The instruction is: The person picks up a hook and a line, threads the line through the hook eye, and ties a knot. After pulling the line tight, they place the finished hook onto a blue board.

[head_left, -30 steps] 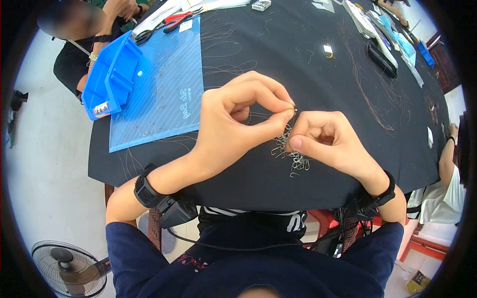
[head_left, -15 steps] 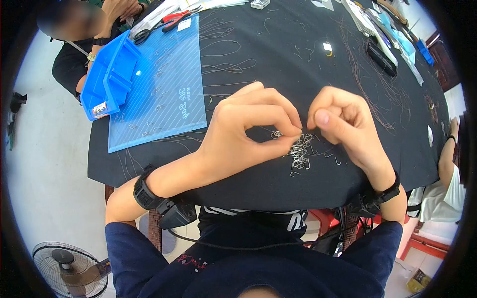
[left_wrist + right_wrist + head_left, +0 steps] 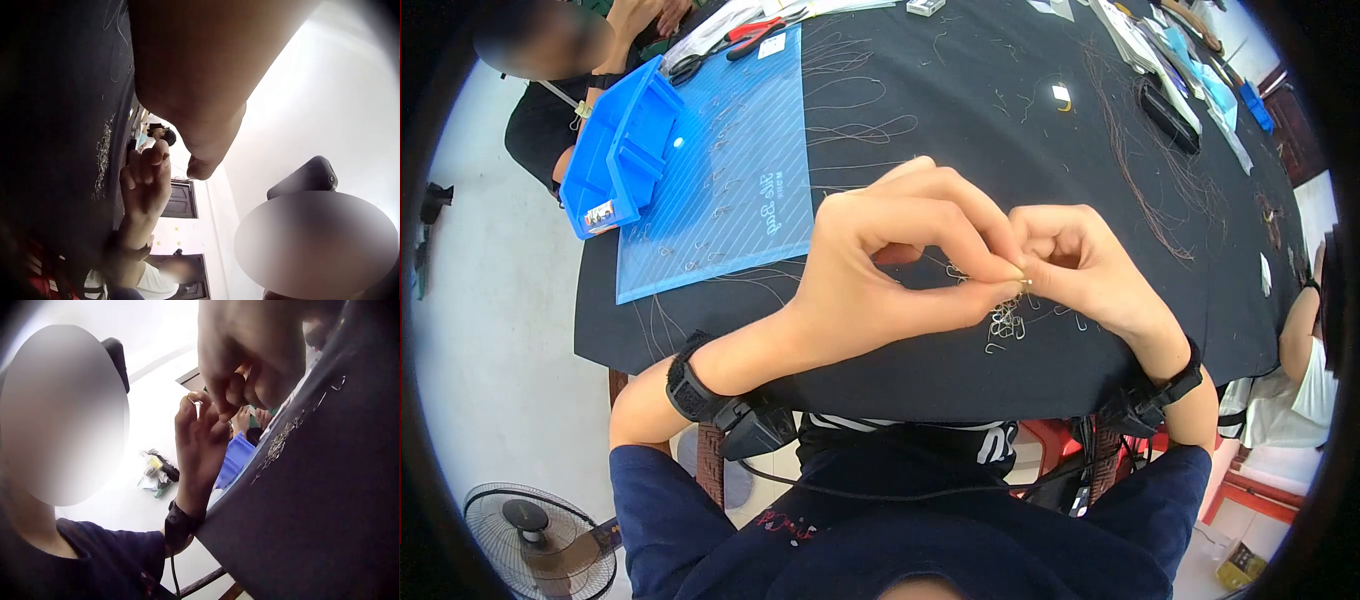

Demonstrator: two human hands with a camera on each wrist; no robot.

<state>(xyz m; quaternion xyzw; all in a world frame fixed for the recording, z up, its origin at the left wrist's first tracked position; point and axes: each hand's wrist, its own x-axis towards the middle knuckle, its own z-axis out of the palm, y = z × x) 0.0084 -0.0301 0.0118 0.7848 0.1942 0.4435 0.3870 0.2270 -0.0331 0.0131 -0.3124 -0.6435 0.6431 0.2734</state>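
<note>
My left hand [image 3: 850, 255] pinches a small fish hook [image 3: 198, 406] between thumb and index finger; its bright end shows at the fingertips in the head view. My right hand [image 3: 1095, 270] meets it there, thumb and index finger pressed together and the other fingers curled in. What the right fingertips pinch is mostly hidden, seemingly a thin line at the hook. Directly beneath both hands, a loose pile of silvery fish hooks [image 3: 1004, 325] lies on the black tablecloth [image 3: 900, 375], partly covered by the left fingers.
Left lies a blue file bag [image 3: 740, 230] bearing hooks with looped lines, a blue bin [image 3: 625, 150] and red-handled pliers [image 3: 755, 38]. Brown line strands [image 3: 1135, 190] spread at the right, near a black case [image 3: 1168, 115]. Other people sit around the table.
My hands were close together a second ago, then the right drew away to the right and back. Now they meet again at the fingertips, lower and further right than at first.
</note>
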